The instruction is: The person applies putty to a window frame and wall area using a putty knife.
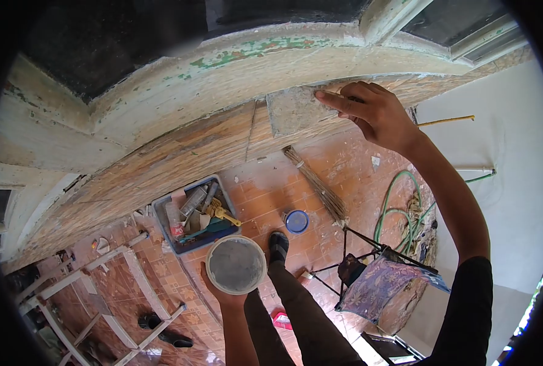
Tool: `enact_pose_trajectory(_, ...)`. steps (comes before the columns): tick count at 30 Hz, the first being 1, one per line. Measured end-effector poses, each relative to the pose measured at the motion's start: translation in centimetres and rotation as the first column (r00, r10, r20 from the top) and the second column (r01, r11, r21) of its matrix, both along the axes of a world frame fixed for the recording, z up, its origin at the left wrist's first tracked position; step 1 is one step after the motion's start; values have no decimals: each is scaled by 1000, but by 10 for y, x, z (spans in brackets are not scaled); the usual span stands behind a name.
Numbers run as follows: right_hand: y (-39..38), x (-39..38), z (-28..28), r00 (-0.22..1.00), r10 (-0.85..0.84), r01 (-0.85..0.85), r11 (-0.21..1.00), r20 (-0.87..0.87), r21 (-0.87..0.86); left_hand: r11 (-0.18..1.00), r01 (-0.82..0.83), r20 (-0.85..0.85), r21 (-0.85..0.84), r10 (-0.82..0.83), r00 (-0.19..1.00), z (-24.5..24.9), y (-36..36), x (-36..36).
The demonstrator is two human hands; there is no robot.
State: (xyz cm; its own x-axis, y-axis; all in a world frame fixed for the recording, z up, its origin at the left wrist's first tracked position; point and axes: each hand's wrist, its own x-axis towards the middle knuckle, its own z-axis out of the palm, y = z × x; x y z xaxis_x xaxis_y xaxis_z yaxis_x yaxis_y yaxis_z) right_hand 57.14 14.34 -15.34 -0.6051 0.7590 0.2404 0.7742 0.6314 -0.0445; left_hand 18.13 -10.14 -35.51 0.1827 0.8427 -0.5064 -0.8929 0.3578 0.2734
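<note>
My right hand [378,113] is closed on a wide flat scraper [293,111], its index finger stretched along the blade. The blade is rectangular, grey and smeared, and it lies against the tiled wall [222,131] just under the window frame [235,70]. Lower down, my left hand [222,294] grips a round tub [236,265] from below and the side. Grey paste fills the tub, which is open at the top.
A grey crate [189,244] of tools stands on the tiled floor by the wall. Near it are a blue-lidded container [296,221] and a stick broom [320,189]. A cloth-seated folding chair [384,287], green hose [384,210] and wooden ladder [140,283] lie around.
</note>
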Motion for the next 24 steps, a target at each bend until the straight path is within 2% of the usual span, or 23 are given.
enact_pose_trajectory(4, -12, 15, 24, 996, -86, 84, 977, -1, -196, 997, -39, 4, -70, 40, 999, 5, -3, 1)
enact_pose_trajectory(7, -39, 19, 55, 984, -154, 170, 963, 89, -210, 998, -26, -58, 56, 29, 998, 11, -10, 0)
enact_pose_trajectory(10, -54, 4, 53, 994, -39, 48, 995, 100, -92, 998, -56, -84, 14, 57, 995, 9, -17, -5)
enact_pose_trajectory(14, -19, -7, 32, 992, 46, -52, 998, 117, 46, 992, -107, -71, -64, 102, 992, 7, -21, -9)
enact_pose_trajectory(16, -8, -3, 19, 991, 26, -42, 993, 132, 113, 985, -137, -66, -105, 130, 989, 1, -24, -12)
enact_pose_trajectory(18, -5, -3, 13, 988, 29, -55, 983, 149, 175, 987, -144, -83, -73, 137, 987, -2, -30, -13)
enact_pose_trajectory(24, 1, -1, 16, 977, 40, -84, 976, 211, 201, 979, -157, -21, -133, 155, 988, -3, -27, -8)
